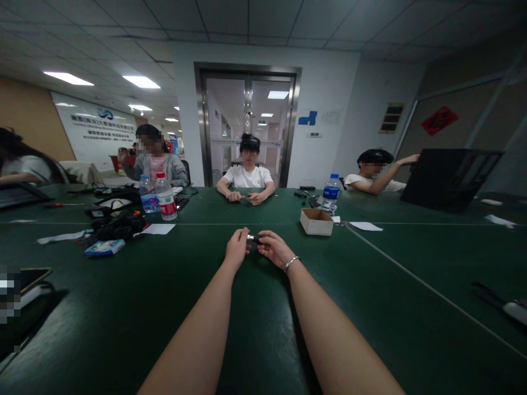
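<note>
Both my arms reach out over the dark green table (263, 323). My left hand (236, 248) and my right hand (274, 249) meet in the middle and pinch a small dark object with a shiny metal end (254, 238) between their fingertips. A thin silver bracelet (290, 263) circles my right wrist. What the small object is stays too small to tell.
A small open cardboard box (316, 221) stands just beyond my right hand. Water bottles (165, 196) (330, 193), cables and black gear (117, 222), a blue packet (104, 248) and paper slips lie around. Several people sit at the table; one sits directly opposite (248, 178). A phone (33, 277) lies at the left.
</note>
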Demonstrator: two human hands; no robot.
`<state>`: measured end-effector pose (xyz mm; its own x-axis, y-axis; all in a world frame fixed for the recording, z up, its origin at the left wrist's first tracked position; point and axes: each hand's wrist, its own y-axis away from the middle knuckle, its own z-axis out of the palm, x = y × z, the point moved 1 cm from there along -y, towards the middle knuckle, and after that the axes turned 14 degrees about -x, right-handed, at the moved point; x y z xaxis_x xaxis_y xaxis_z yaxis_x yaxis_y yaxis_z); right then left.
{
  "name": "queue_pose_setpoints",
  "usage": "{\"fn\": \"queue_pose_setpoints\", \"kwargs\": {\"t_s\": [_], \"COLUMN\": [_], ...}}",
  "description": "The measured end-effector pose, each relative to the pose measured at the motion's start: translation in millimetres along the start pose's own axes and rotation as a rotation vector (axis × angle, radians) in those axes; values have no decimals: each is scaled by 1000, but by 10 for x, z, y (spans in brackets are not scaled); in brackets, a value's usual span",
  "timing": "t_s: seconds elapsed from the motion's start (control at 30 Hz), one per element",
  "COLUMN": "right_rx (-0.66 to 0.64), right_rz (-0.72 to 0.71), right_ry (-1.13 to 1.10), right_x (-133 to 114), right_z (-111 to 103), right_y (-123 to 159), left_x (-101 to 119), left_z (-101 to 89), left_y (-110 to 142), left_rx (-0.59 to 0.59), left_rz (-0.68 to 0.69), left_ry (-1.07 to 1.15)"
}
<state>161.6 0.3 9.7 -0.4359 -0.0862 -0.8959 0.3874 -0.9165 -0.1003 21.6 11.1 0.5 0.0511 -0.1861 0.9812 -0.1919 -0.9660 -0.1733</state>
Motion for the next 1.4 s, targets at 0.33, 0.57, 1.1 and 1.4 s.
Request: {"fn": "queue_pose_setpoints", "kwargs": {"t_s": [0.33, 0.57, 1.1, 1.4], "right_rx": [13, -7, -56, -124], "right_rz": [-14, -14, 47, 124], "right_ry": [-20, 0, 25, 23], "right_x": [15, 19, 19, 3], "right_z": [-14, -19, -18, -12], "right_y": [-11, -9, -22, -12], "left_x": [33, -51, 26, 112], "left_z": [-21, -24, -33, 16], "left_y": [36, -27, 11, 26], "left_rx": [-115, -64, -94, -142], "left_rz": [166, 102, 93, 151], "left_ry": [74, 76, 277, 216]}}
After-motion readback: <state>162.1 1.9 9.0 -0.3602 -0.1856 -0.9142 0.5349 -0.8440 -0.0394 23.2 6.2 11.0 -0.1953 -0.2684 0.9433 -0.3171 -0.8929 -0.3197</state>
